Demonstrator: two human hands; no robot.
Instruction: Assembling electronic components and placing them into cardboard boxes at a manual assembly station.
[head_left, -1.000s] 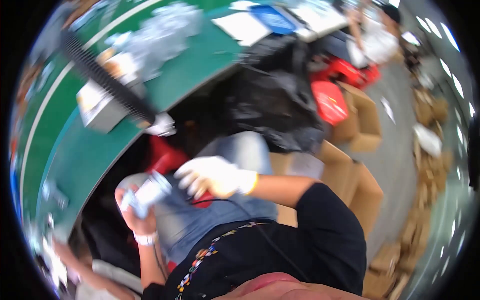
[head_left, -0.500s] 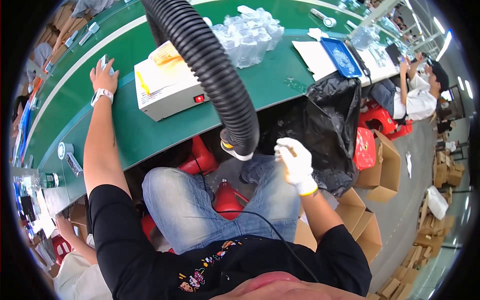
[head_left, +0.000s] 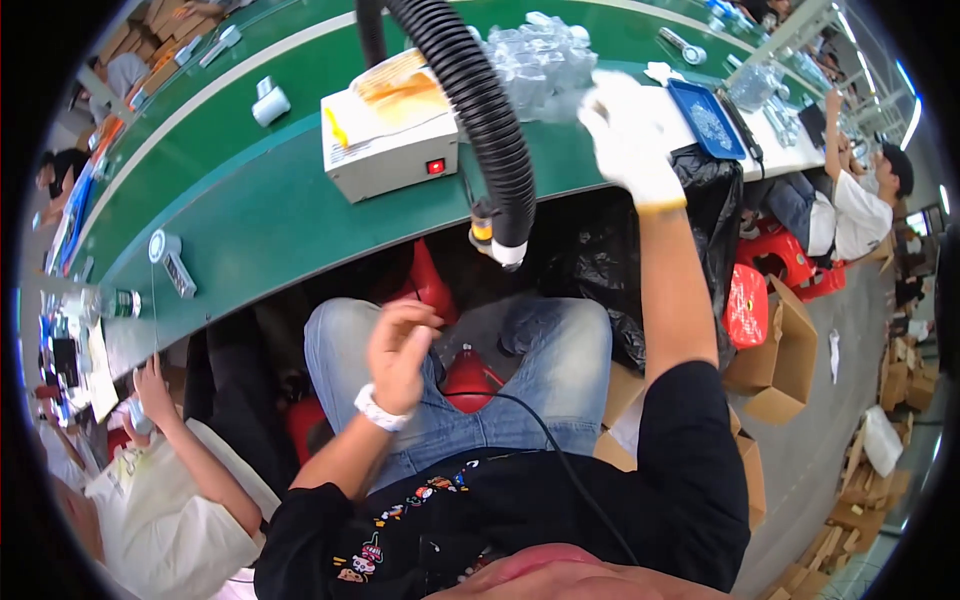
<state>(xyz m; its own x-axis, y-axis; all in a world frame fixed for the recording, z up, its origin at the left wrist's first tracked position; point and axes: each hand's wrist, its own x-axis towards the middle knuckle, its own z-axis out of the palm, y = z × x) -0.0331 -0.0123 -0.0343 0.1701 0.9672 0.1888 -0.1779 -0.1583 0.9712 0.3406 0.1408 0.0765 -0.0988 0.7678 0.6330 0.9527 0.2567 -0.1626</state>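
My left hand (head_left: 400, 350), bare with a white watch at the wrist, hovers over my lap. Its fingers bend loosely, the thumb stands apart, and nothing shows in it. In a white glove, my right hand (head_left: 632, 135) reaches over the green table edge, just right of a cluster of clear plastic pieces (head_left: 540, 70). Its fingers are smeared by motion, so whether it touches or holds any piece cannot be made out. On the green surface at the left lies a pale grey shower-head-shaped part (head_left: 269, 103), apart from both hands.
A light grey box with a red switch (head_left: 392, 170) stands behind a black corrugated hose (head_left: 495, 130). To the right are a blue tray (head_left: 705, 120), a black bag (head_left: 605, 290) and a cardboard box (head_left: 780, 355). A co-worker's hand (head_left: 152, 390) holds a thin line at left.
My left hand has let go of the grey part on the table and drawn back over my lap. My right hand has risen from beside my knee to the plastic pieces. The view has shifted.
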